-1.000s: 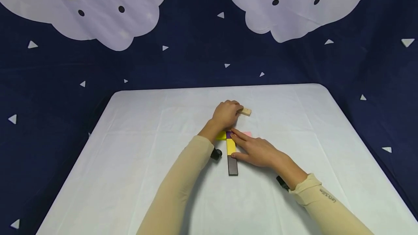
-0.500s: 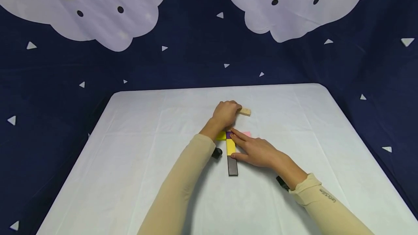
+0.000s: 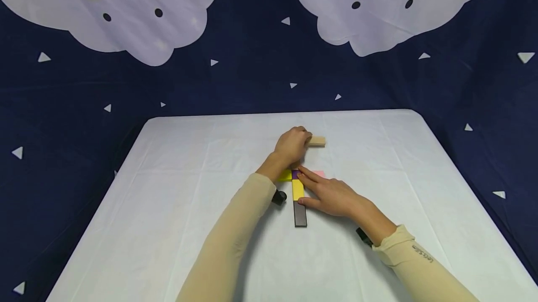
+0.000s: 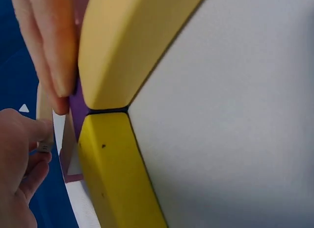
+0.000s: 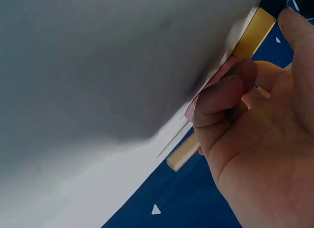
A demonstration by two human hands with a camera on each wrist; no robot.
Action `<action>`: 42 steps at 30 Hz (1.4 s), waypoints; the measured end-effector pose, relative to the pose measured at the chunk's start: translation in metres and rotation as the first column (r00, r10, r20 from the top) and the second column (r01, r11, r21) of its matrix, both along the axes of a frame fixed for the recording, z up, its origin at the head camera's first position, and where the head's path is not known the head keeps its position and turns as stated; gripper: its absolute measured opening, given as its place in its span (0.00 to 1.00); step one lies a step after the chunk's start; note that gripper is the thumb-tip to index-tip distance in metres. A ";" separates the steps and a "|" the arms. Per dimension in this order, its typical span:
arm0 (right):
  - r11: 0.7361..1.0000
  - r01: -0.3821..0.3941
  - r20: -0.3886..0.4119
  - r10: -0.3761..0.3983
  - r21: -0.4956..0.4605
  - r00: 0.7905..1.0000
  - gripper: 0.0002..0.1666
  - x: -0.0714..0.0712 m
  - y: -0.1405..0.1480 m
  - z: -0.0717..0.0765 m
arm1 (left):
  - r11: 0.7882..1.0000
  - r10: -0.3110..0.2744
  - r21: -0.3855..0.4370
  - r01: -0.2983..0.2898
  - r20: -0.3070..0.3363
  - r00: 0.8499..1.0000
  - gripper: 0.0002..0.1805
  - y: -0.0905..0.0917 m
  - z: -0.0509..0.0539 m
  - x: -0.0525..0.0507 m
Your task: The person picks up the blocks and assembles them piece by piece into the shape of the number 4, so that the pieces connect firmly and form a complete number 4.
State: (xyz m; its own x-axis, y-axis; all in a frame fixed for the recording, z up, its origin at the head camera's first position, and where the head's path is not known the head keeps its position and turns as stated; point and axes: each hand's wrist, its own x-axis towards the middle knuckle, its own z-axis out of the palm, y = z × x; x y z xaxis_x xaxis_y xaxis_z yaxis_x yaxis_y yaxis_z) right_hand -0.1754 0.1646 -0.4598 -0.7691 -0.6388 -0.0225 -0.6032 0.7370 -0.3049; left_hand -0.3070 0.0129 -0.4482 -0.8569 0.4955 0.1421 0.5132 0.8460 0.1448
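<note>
My left hand (image 3: 291,145) pinches a plain wooden block (image 3: 317,142) by its left end, beyond the other blocks. Thumb and fingertips meet on that block in the left wrist view. My right hand (image 3: 332,193) rests its outstretched index finger at the purple block (image 3: 295,174), while its thumb touches the pale yellow block (image 3: 298,190) near its lower end. Below lies a dark grey block (image 3: 300,214), end to end with the pale yellow one. A bright yellow block (image 4: 115,169) meets the purple one on the left. The pink block (image 3: 320,173) is partly hidden behind my right fingers.
A white cloth covers the table (image 3: 189,236). Behind it hangs a dark blue backdrop (image 3: 252,78) with clouds and small triangles. Each wrist wears a black camera, the left one (image 3: 279,197) close beside the row of blocks.
The wooden block in my left hand has turned slightly, and its free end has shifted a little to the right and away. My right hand stays in place.
</note>
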 end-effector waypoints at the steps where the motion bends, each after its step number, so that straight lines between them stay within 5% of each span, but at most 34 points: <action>1: 1.000 0.001 0.002 -0.001 0.001 1.000 0.44 0.000 0.000 0.000 | 1.000 0.001 0.030 -0.001 0.010 1.000 0.16 -0.001 0.001 0.001; 8: 1.000 0.001 0.002 -0.001 0.010 1.000 0.44 -0.001 -0.001 0.000 | 0.977 0.030 0.212 -0.032 0.011 0.999 0.18 -0.014 0.007 0.005; 17: 1.000 0.001 0.002 -0.001 0.016 1.000 0.44 0.000 -0.001 0.000 | 0.932 0.076 0.346 -0.110 0.109 0.991 0.19 -0.037 0.006 0.016; 23: 1.000 0.015 0.028 -0.015 0.028 0.999 0.44 0.000 0.000 -0.001 | 0.913 0.091 0.385 -0.131 0.120 0.989 0.21 -0.050 0.002 0.023; 29: 1.000 0.002 0.013 -0.002 0.026 1.000 0.44 -0.001 0.000 -0.002 | 0.861 0.103 0.489 -0.138 0.098 0.990 0.21 -0.062 -0.003 0.026; 36: 1.000 -0.003 0.016 0.003 0.028 1.000 0.45 -0.001 0.000 -0.002 | 0.837 0.157 0.514 -0.187 0.101 0.982 0.20 -0.078 -0.007 0.030; 42: 1.000 -0.003 0.012 0.003 0.029 1.000 0.45 -0.001 0.000 -0.001 | 0.842 0.183 0.494 -0.218 0.119 0.976 0.20 -0.086 -0.010 0.037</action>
State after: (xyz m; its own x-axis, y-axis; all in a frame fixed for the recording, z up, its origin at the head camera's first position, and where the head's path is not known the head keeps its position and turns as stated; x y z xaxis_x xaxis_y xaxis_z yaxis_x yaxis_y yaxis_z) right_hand -0.1765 0.1646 -0.4611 -0.7667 -0.6400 -0.0503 -0.6019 0.7438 -0.2905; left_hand -0.2698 -0.0727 -0.4580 -0.9455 0.1884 0.2654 0.3153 0.7327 0.6031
